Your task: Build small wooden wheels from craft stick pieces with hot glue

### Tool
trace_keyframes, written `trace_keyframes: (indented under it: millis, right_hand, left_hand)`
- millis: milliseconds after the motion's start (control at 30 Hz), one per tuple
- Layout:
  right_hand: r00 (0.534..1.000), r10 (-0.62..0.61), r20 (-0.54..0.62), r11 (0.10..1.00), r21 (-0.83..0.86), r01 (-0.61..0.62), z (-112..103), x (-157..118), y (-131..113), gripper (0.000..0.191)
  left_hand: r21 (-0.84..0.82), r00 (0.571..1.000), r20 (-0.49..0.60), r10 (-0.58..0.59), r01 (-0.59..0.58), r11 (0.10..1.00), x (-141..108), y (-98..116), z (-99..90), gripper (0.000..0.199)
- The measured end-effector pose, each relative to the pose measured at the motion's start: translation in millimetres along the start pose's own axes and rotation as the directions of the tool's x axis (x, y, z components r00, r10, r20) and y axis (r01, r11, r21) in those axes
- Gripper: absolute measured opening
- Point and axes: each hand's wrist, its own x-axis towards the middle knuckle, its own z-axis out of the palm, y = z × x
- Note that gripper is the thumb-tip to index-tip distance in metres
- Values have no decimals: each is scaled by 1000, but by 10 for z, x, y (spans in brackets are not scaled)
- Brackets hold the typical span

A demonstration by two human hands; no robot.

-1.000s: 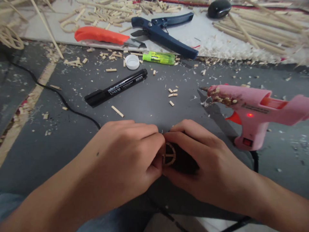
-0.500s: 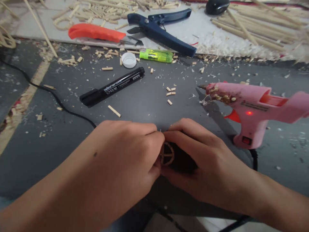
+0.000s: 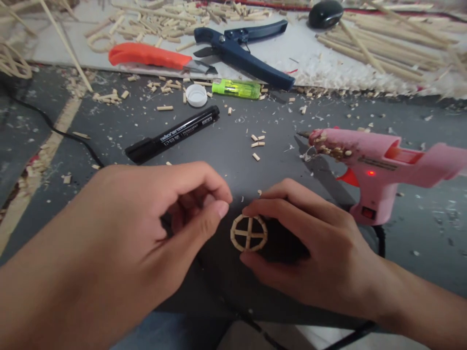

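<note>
A small wooden wheel (image 3: 250,235), a ring of short stick pieces with crossed spokes, is pinched at its top and bottom edges by my right hand (image 3: 310,238). Its face is turned up towards me, just above the dark table. My left hand (image 3: 171,218) is left of the wheel and apart from it. The thumb and index fingertip of that hand are pressed together; whatever may lie between them is too small to see. The pink glue gun (image 3: 379,165) rests beyond my right hand, its red light on and its nozzle pointing left.
A black permanent marker (image 3: 173,136), a white bottle cap (image 3: 196,95) and a green lighter (image 3: 236,89) lie ahead. Behind them are an orange utility knife (image 3: 153,57), blue cutters (image 3: 244,53), a black mouse (image 3: 326,13) and wooden sticks (image 3: 383,43). Stick offcuts (image 3: 257,144) dot the table.
My left hand has drawn away from the wheel to the left, leaving the whole ring visible. My right hand keeps its hold in nearly the same spot. The view has shifted slightly.
</note>
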Motion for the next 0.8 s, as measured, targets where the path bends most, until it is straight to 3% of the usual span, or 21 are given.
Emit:
trace_keyframes:
  millis: [67,133,300,400,500,567,667,800]
  right_hand:
    - [998,-34,-55,999,-27,33,-8,-29,2,37]
    - [992,-71,-102,995,-72,64,-12,-51,0,40]
    - [982,-111,-153,990,-108,95,-22,-54,-54,39]
    - [989,-48,-138,999,16,51,-39,-53,-81,44]
    - [990,111,-89,944,320,-77,-52,-60,-67,52]
    - [980,198,-25,856,492,-161,-56,-55,-49,35]
    - [974,224,39,784,586,-204,-62,-35,-43,8]
    - [968,241,72,732,641,-230,-71,-17,-60,4]
  left_hand:
    - [-99,990,-32,-140,136,986,-63,22,-6,12]
    - [-262,969,7,-246,239,935,-125,60,39,14]
    - [-606,952,184,-246,307,734,-154,175,184,16]
    - [-650,950,187,-250,310,694,-123,204,191,15]
    - [-663,955,159,-249,290,690,-112,208,168,15]
    - [-664,961,131,-244,268,698,-116,211,160,14]
    - [-657,967,118,-226,247,712,-130,221,160,11]
    - [-645,969,115,-219,241,725,-158,227,159,13]
